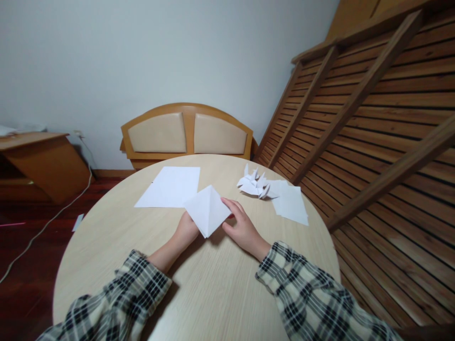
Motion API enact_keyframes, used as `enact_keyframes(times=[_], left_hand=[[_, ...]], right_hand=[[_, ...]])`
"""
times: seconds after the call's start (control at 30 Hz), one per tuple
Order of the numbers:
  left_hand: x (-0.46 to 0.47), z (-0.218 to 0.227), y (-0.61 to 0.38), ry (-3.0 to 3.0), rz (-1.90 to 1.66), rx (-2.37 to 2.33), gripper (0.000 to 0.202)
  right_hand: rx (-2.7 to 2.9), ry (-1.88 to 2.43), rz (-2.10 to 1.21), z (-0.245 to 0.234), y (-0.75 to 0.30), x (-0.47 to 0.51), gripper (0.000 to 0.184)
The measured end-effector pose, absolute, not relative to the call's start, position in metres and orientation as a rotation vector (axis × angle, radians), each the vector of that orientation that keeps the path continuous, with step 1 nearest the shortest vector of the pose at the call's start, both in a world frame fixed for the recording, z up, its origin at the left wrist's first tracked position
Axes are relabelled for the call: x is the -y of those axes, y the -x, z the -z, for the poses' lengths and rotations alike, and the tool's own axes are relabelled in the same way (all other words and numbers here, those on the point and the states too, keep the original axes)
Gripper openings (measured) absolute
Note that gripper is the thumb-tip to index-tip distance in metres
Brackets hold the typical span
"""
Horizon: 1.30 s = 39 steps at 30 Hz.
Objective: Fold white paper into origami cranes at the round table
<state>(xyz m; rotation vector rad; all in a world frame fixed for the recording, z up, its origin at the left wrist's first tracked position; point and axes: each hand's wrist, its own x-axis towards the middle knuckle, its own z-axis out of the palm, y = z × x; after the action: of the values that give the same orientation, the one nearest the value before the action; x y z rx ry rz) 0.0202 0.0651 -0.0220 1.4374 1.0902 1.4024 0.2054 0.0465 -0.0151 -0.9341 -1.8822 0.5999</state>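
Note:
A white sheet folded into a diamond-shaped square (208, 211), with a crease down its middle, is held a little above the table. My left hand (187, 227) grips its left side from beneath, and the paper hides those fingertips. At the right corner my right hand (241, 226) pinches the edge between thumb and fingers. Beyond my left hand lies a stack of flat white paper (170, 187). Several folded paper figures with pointed tips (254, 183) sit together past my right hand.
More white paper sheets (291, 203) lie near the right edge of the round wooden table (220, 293). A slatted wooden frame (373, 118) leans close on the right. Behind the table stands a padded headboard (188, 130); a desk (42, 166) and a cable (53, 220) are at left.

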Motion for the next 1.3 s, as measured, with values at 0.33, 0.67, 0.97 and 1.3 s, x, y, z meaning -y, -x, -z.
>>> enact_keyframes(times=[0.33,0.67,0.97,1.3], left_hand=[[-0.061,0.019,-0.019,-1.376,-1.32,-1.214,0.052],[-0.063,0.016,-0.016,-1.293,-1.375,-1.241,0.064],[-0.068,0.02,-0.008,-1.891,-1.573,-1.421,0.076],[-0.057,0.01,-0.013,-2.28,-1.335,-1.411,0.051]], right_hand=[[1.385,1.074,-0.819,0.015,-0.208,-0.056,0.046],[0.933,1.03,-1.196,0.006,-0.209,-0.06,0.041],[0.95,1.068,-1.168,0.005,-0.212,-0.06,0.034],[1.004,1.075,-1.157,0.009,-0.211,-0.062,0.038]])
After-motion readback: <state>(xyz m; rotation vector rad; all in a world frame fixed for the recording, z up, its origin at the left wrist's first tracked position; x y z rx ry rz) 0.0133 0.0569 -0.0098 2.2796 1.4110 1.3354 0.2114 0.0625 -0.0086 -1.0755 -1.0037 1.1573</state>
